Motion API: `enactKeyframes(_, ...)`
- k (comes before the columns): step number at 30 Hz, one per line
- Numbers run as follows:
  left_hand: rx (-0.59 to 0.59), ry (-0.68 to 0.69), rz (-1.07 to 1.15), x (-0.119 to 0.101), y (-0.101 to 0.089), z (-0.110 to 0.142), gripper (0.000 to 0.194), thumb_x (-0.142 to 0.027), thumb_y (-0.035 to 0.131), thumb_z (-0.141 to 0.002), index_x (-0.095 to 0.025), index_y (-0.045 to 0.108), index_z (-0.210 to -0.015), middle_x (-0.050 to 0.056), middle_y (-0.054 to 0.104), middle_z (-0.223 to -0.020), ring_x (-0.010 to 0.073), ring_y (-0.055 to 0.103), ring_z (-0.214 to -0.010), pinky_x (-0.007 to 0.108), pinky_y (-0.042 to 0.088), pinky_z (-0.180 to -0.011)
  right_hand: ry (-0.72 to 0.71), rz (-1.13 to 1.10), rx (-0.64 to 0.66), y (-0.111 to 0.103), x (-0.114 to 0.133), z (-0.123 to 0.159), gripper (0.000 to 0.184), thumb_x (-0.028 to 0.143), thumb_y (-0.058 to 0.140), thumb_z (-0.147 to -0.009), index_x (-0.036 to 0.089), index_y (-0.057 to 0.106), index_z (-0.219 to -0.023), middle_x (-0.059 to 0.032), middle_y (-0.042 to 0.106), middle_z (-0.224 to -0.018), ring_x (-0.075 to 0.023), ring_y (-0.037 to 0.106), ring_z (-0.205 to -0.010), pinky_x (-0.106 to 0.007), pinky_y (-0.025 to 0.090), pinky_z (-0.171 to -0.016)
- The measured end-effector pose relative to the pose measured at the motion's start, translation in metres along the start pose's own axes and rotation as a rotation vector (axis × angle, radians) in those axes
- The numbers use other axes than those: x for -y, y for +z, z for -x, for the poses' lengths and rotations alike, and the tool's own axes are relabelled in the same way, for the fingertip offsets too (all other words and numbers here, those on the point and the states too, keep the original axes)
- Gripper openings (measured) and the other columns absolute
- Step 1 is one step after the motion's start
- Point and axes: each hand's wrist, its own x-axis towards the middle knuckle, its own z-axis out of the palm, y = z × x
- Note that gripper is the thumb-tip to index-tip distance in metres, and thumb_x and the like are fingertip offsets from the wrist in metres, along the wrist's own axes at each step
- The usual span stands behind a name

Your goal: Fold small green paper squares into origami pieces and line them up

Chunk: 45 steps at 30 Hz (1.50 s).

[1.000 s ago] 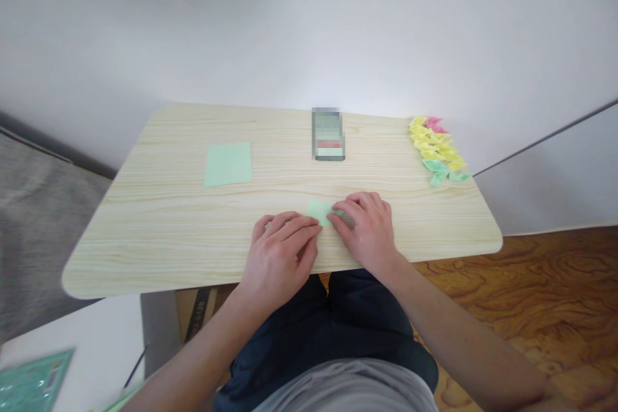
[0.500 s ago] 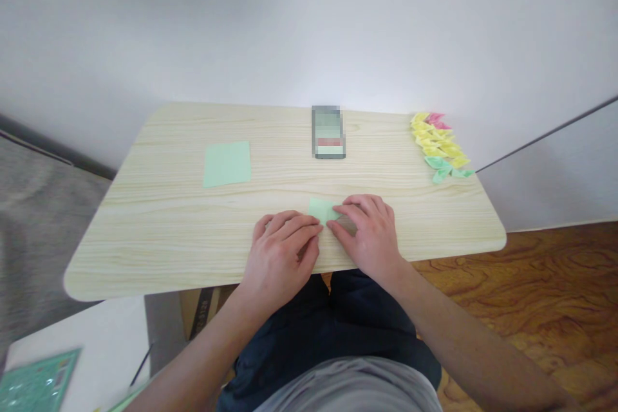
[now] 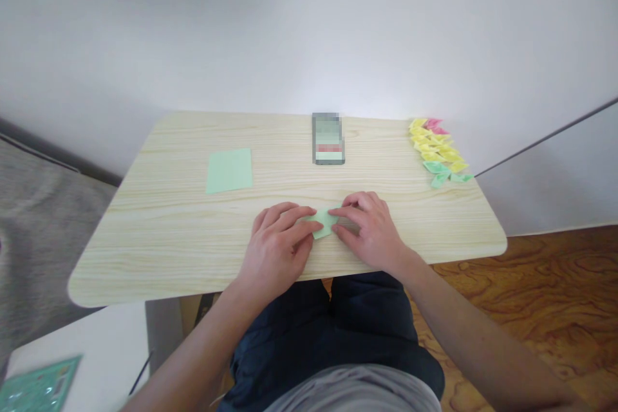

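A small folded piece of light green paper [image 3: 324,223] lies on the table near its front edge, between my hands. My left hand [image 3: 280,241] has its fingertips on the paper's left part, thumb tucked below. My right hand [image 3: 369,228] grips the right end between thumb and fingers. Fingers cover both ends of the paper, so its full outline is hidden. To the left, a flat square sheet of light green paper [image 3: 230,170] lies apart from my hands.
On the pale wood table [image 3: 159,225], a phone [image 3: 328,138] with a blurred screen lies at the back. Several folded paper pieces, yellow [image 3: 434,145], pink [image 3: 436,126] and green [image 3: 439,174], sit at the right. A green packet [image 3: 41,383] rests on a white surface [image 3: 106,341] lower left.
The folded green paper has turned slightly and shows more of its lower edge. My left fingers have shifted up and apart on it; the view has tilted a little.
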Motion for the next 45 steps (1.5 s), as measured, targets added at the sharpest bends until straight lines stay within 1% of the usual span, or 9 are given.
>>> enactKeyframes(5,0.027,0.029,-0.014,-0.001,0.000,-0.003,0.020,-0.025,0.060,-0.096,-0.032,0.078,-0.102,0.001,0.075,-0.118,0.0259,0.058,-0.118,0.049,0.038,-0.106,-0.056,-0.045,0.044,-0.004,-0.005,-0.005,0.018,0.031,0.072,-0.091,0.032,0.077,-0.108,-0.0040,0.069,-0.114,-0.0253,0.056,-0.110,-0.045,0.042,-0.096)
enactKeyframes(8,0.029,0.017,-0.004,-0.002,0.001,-0.004,0.016,-0.028,0.062,-0.096,-0.031,0.078,-0.099,0.001,0.076,-0.115,0.0251,0.060,-0.115,0.048,0.038,-0.104,-0.060,-0.072,0.034,-0.003,-0.007,-0.004,0.008,0.029,0.072,-0.091,0.031,0.078,-0.097,-0.0015,0.071,-0.114,-0.0239,0.057,-0.110,-0.044,0.041,-0.097)
enactKeyframes(10,0.018,-0.011,0.011,-0.003,0.002,-0.004,0.015,-0.030,0.063,-0.096,-0.029,0.077,-0.098,0.001,0.076,-0.113,0.0242,0.060,-0.112,0.047,0.039,-0.103,-0.061,-0.082,0.020,-0.002,-0.007,-0.002,0.007,0.028,0.071,-0.091,0.031,0.078,-0.094,-0.0001,0.073,-0.113,-0.0234,0.058,-0.111,-0.044,0.041,-0.098)
enactKeyframes(16,-0.011,-0.093,0.043,-0.005,0.008,-0.009,0.011,-0.030,0.065,-0.093,-0.026,0.075,-0.091,0.002,0.076,-0.108,0.0246,0.060,-0.109,0.046,0.042,-0.100,-0.046,-0.078,-0.015,0.000,-0.002,0.005,0.009,0.025,0.068,-0.093,0.028,0.075,-0.095,-0.0006,0.075,-0.115,-0.0237,0.059,-0.116,-0.044,0.042,-0.100)
enactKeyframes(21,-0.017,-0.125,0.032,-0.008,0.012,-0.012,0.010,-0.030,0.065,-0.092,-0.026,0.073,-0.089,0.003,0.075,-0.106,0.0258,0.060,-0.108,0.047,0.043,-0.097,-0.022,-0.075,-0.029,0.000,0.004,0.011,0.010,0.021,0.069,-0.089,0.028,0.073,-0.095,0.0002,0.075,-0.119,-0.0245,0.058,-0.122,-0.046,0.040,-0.105)
enactKeyframes(27,-0.011,-0.170,-0.011,-0.009,0.015,-0.014,0.012,-0.033,0.063,-0.093,-0.026,0.072,-0.088,0.004,0.072,-0.098,0.0262,0.059,-0.101,0.046,0.044,-0.090,0.006,-0.050,-0.046,0.001,0.011,0.015,0.003,0.026,0.070,-0.090,0.028,0.072,-0.091,0.0004,0.073,-0.123,-0.0254,0.057,-0.126,-0.046,0.039,-0.108)
enactKeyframes(32,0.007,-0.199,-0.025,-0.009,0.016,-0.016,0.013,-0.034,0.064,-0.092,-0.024,0.070,-0.084,0.004,0.072,-0.094,0.0271,0.059,-0.101,0.045,0.044,-0.089,0.047,-0.041,-0.087,0.004,0.018,0.016,0.009,0.031,0.068,-0.094,0.026,0.070,-0.087,-0.0012,0.074,-0.120,-0.0254,0.058,-0.124,-0.047,0.039,-0.108)
enactKeyframes(38,0.000,-0.209,-0.049,-0.010,0.017,-0.017,0.013,-0.033,0.067,-0.090,-0.023,0.067,-0.081,0.004,0.071,-0.090,0.0273,0.059,-0.099,0.045,0.042,-0.088,0.109,-0.040,-0.140,0.010,0.026,0.014,0.005,0.026,0.068,-0.092,0.025,0.068,-0.086,-0.0029,0.075,-0.116,-0.0270,0.059,-0.121,-0.048,0.040,-0.107)
enactKeyframes(45,0.032,-0.239,-0.030,-0.010,0.016,-0.018,0.010,-0.031,0.067,-0.090,-0.023,0.066,-0.083,0.003,0.072,-0.093,0.0271,0.059,-0.101,0.044,0.042,-0.090,0.118,-0.047,-0.155,0.012,0.027,0.013,0.003,0.024,0.069,-0.091,0.025,0.069,-0.088,-0.0037,0.075,-0.114,-0.0274,0.060,-0.119,-0.049,0.040,-0.106)
